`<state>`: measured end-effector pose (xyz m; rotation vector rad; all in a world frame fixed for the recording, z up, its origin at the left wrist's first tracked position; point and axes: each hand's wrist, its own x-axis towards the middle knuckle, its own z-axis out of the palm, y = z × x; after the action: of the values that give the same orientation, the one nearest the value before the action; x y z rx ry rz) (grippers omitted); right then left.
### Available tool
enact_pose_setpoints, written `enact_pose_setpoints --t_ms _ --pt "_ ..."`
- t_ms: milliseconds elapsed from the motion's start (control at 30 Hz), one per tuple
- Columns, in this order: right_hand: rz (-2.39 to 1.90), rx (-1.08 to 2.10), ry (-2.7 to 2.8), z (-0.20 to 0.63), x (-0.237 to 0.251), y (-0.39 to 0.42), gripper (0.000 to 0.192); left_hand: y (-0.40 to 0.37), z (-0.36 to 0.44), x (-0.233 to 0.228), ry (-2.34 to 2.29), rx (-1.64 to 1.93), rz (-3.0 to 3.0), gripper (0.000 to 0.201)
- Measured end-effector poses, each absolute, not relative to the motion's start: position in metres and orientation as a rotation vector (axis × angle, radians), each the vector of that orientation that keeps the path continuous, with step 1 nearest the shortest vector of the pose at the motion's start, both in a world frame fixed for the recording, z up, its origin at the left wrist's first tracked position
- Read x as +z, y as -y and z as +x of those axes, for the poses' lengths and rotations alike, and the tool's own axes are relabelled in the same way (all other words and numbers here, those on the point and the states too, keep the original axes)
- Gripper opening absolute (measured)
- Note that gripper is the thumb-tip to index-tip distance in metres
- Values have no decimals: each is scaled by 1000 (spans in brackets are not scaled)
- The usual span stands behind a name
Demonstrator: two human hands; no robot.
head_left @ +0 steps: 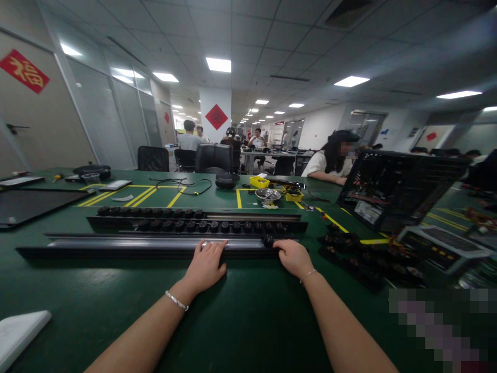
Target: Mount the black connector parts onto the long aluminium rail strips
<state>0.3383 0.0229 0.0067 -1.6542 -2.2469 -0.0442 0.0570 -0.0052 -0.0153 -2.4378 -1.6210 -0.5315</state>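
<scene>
A long black channel rail (pixel 116 253) with a shiny metallic inside lies across the green table in front of me. My left hand (pixel 207 265) rests on its near edge, fingers stretched over the rail and thumb apart. At the rail's right end, my right hand (pixel 294 259) has its fingers drawn together against a small black round part (pixel 267 241) sitting in the channel. The fingertips are partly hidden, but they seem to grip that part. Just behind lies another black rail (pixel 297 226) holding rows of small black round parts (pixel 202 226).
Right of the rails lie a pile of dark parts (pixel 361 254), a metal power supply box (pixel 446 248) and an open computer case (pixel 396 186). A metal bowl (pixel 267 194) and yellow bins (pixel 259 182) stand behind. A person (pixel 330 160) sits across the table.
</scene>
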Motion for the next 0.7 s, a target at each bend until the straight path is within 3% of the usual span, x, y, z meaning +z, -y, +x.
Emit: enact_pose_setpoints --t_ms 700 --pt "-1636 -115 2243 340 5 -23 37 4 56 -16 1620 -553 -2452 57"
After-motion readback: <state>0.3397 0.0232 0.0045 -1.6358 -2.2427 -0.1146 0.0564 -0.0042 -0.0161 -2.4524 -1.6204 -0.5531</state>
